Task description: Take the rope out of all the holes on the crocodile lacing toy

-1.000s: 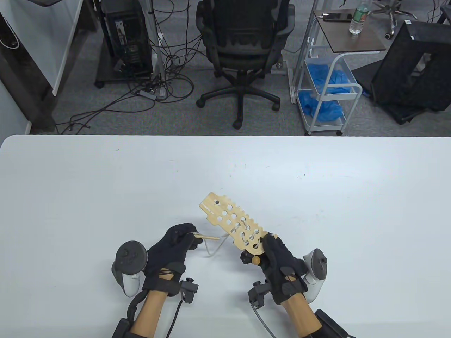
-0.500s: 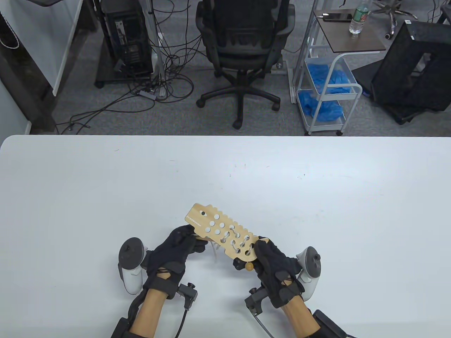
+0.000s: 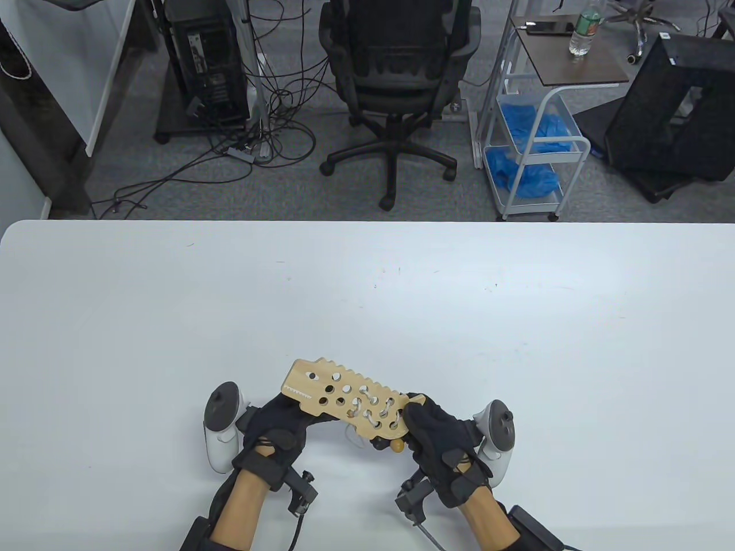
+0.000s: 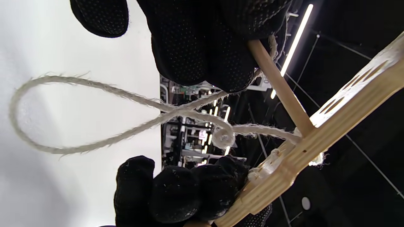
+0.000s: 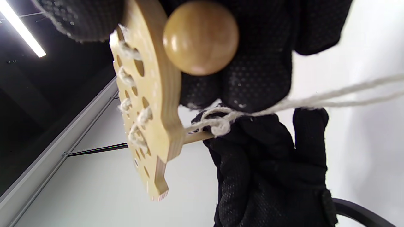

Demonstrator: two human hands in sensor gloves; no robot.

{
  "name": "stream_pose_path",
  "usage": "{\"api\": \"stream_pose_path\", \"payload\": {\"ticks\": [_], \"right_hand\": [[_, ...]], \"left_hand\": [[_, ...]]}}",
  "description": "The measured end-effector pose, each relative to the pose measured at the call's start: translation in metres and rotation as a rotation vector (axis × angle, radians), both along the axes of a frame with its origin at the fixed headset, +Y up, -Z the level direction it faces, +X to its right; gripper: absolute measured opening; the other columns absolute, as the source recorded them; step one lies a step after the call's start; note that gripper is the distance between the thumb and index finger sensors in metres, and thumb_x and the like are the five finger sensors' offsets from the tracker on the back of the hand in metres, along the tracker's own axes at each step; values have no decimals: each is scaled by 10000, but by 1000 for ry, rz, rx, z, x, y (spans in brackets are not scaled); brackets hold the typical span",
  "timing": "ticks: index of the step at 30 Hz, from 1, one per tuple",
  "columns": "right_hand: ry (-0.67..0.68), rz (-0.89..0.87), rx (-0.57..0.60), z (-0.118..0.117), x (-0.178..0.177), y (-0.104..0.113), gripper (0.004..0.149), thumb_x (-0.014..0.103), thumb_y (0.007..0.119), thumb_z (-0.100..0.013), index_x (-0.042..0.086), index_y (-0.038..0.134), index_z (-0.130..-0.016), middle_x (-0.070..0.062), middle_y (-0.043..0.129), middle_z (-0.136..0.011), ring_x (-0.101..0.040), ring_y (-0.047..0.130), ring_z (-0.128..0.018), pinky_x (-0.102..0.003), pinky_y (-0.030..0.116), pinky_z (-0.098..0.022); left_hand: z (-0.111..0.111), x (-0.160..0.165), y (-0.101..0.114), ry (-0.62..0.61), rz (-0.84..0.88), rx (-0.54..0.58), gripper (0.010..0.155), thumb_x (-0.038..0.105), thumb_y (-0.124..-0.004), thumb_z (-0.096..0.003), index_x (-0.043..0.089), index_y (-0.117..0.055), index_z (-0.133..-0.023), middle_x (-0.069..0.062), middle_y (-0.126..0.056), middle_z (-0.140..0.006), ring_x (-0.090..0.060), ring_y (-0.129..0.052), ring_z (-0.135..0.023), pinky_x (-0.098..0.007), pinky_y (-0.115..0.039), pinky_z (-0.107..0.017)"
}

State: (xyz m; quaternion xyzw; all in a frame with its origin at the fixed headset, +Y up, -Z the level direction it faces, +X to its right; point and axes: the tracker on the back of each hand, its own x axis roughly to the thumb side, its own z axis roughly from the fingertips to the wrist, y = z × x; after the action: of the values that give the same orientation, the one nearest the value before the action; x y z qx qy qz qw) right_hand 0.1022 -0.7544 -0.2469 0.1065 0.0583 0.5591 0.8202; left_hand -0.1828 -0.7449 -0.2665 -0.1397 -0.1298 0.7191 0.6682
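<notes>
White desk [image 3: 172, 321] fills the lower part of the table view, and two black-gloved hands work near its front edge, each with a tracker strapped to its back. On the left, the left hand [image 3: 279, 427] reaches beneath the near end of the crocodile lacing toy [image 3: 344, 402]. Its fingers [image 4: 202, 47] pinch a thin wooden needle [image 4: 279, 86] – seen in the left wrist view with its tip meeting the board's underside. From that spot a pale, fuzzy rope [image 4: 79, 110] hangs in a loose loop over the desk.

In the middle, the toy is a flat plywood board with a toothed edge and rows of round holes. It is held in the air between the hands, tilted, with its head end towards the left. Rope is laced through the holes nearest the right hand; the holes at the head end show bare.

On the right, the right hand [image 3: 439, 439] grips the board's tail end, fingers [image 5: 252, 72] curled round it – a round wooden bead [image 5: 200, 36] rests against them.
</notes>
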Motion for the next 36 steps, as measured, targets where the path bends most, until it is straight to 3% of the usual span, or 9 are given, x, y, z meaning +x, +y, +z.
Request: {"api": "stream_pose_path", "payload": {"ticks": [7, 11, 13, 17, 25, 30, 32, 36], "right_hand": [[-72, 45, -33, 0, 6, -1, 469, 402, 771, -423, 74, 820, -754, -189, 975, -575, -408, 1002, -464, -650, 711, -486], [-128, 97, -36, 0, 12, 0, 468, 398, 772, -424, 69, 817, -755, -194, 972, -578, -414, 996, -470, -653, 704, -492], [-144, 154, -12, -1, 15, 1, 468, 398, 771, -423, 73, 814, -758, -193, 968, -587, -415, 994, -478, -654, 700, -498], [-169, 250, 91, -2, 18, 9, 465, 398, 830, -400, 71, 837, -730, -188, 986, -575, -411, 1009, -469, -658, 711, -492], [-28, 349, 168, -6, 14, 10, 459, 400, 874, -398, 78, 819, -720, -187, 981, -583, -409, 1010, -476, -668, 711, -488], [-93, 439, 229, -7, 22, 17, 447, 376, 871, -390, 79, 849, -723, -211, 986, -578, -424, 1006, -467, -669, 707, -489], [-135, 501, 277, -6, 24, 22, 440, 376, 868, -385, 102, 853, -729, -213, 979, -594, -428, 999, -481, -672, 702, -495], [-206, 563, 327, -3, 23, 28, 439, 378, 868, -378, 124, 861, -735, -212, 971, -613, -430, 991, -502, -669, 696, -510]], "left_hand": [[3, 8, 9, -36, -74, 63, 426, 337, -785, -510, 422, -843, -924, 16, -886, -943, -216, -857, -833, -650, -610, -714], [4, 16, 11, -109, -39, 77, 540, 321, -790, -511, 351, -731, -1047, -34, -774, -1064, -269, -768, -937, -679, -566, -726], [5, 19, 9, -136, -5, 70, 652, 364, -800, -515, 311, -582, -1128, -45, -725, -1111, -287, -732, -979, -687, -552, -731], [6, 22, 4, -131, 40, 36, 727, 394, -785, -534, 293, -438, -1165, 25, -792, -1064, -242, -777, -963, -662, -581, -735], [3, 21, 3, -99, 37, 30, 666, 378, -789, -522, 292, -536, -1131, 70, -914, -964, -182, -885, -880, -619, -648, -718], [4, 25, 1, -127, 7, 15, 648, 373, -754, -546, 283, -508, -1139, 77, -889, -997, -181, -873, -896, -617, -643, -721], [4, 26, -1, -150, 16, 4, 672, 480, -689, -562, 266, -459, -1157, 59, -853, -1031, -193, -850, -913, -622, -629, -726], [5, 25, -2, -156, -45, 0, 741, 545, -668, -563, 227, -401, -1176, 22, -806, -1064, -223, -822, -928, -628, -616, -726]]}}
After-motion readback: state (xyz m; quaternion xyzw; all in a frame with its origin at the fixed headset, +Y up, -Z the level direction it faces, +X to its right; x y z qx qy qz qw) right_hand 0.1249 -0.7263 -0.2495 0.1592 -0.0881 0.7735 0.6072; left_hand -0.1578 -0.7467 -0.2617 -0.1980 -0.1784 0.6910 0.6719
